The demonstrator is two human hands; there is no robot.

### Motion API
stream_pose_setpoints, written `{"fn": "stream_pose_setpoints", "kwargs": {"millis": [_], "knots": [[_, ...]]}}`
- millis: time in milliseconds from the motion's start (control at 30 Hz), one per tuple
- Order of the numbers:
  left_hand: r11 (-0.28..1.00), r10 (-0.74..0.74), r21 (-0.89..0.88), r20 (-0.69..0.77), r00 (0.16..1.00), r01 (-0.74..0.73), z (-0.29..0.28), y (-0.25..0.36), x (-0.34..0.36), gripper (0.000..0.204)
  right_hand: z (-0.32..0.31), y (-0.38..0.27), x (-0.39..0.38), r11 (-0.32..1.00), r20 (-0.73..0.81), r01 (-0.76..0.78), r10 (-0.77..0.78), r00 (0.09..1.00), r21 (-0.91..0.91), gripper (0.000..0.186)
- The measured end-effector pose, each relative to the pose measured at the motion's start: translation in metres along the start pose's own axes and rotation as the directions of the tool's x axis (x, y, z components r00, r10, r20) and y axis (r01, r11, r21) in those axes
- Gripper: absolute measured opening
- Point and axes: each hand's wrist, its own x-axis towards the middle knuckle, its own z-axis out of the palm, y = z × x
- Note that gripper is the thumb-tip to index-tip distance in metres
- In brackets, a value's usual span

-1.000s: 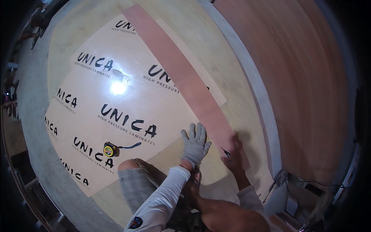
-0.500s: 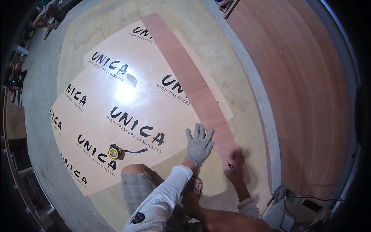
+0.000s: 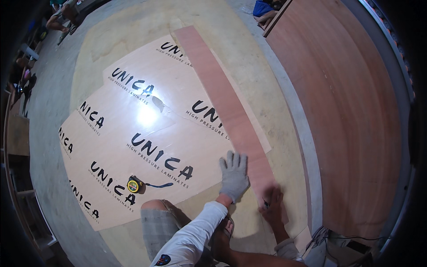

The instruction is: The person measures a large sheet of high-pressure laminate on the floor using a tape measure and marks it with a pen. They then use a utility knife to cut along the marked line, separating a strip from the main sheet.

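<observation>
My left hand point(image 3: 235, 175), in a grey glove, lies open with fingers spread at the left edge of a long pink-brown strip point(image 3: 211, 78). My bare right hand point(image 3: 272, 205) grips a small dark tool point(image 3: 266, 203), partly hidden by my fingers, on the strip's near part. Beneath the strip is a pale printed laminate sheet point(image 3: 124, 115), glare near its middle, on a large plywood board point(image 3: 102, 44). A yellow-black tape measure point(image 3: 134, 184) with a dark strap rests on the sheet, left of my hands.
A broad reddish wooden panel point(image 3: 356, 124) lies along the right, with cables point(image 3: 324, 238) at its near end. A blue item point(image 3: 262, 9) lies at its far end. Other people point(image 3: 62, 20) are at the upper left. Wooden frames point(image 3: 20, 147) line the left side. My knee point(image 3: 153, 207) is beside my left arm.
The view has tilted, so the sheet, strip and both hands sit lower in it, showing more of the far floor. My hands keep much the same pose on the strip.
</observation>
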Motion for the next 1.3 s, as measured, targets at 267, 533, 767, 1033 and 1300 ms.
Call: {"fn": "stream_pose_setpoints", "kwargs": {"millis": [267,533,767,1033,1300], "knots": [[0.513,0.739,0.355,0.280,0.612,-0.782,0.031,-0.003,0.114,0.051,-0.002,-0.004,0.001,0.996,0.031,-0.064,0.066,0.997,-0.054,0.135],[0.397,0.737,0.426,0.380,0.559,-0.813,0.046,0.008,0.131,0.031,-0.006,-0.007,0.000,0.999,0.035,-0.034,0.035,0.999,-0.037,0.131],[0.396,0.779,0.412,0.321,0.538,-0.820,0.058,0.009,0.134,0.027,-0.001,-0.001,0.000,0.996,0.045,-0.027,0.031,0.998,-0.090,0.130],[0.391,0.792,0.441,0.286,0.539,-0.808,0.053,0.005,0.129,0.029,0.001,0.003,0.000,0.998,0.058,-0.030,0.033,0.998,-0.050,0.125],[0.368,0.754,0.440,0.375,0.540,-0.819,0.058,0.010,0.131,0.030,-0.002,-0.009,-0.001,1.000,0.014,-0.004,0.004,1.000,0.007,0.123]]}}
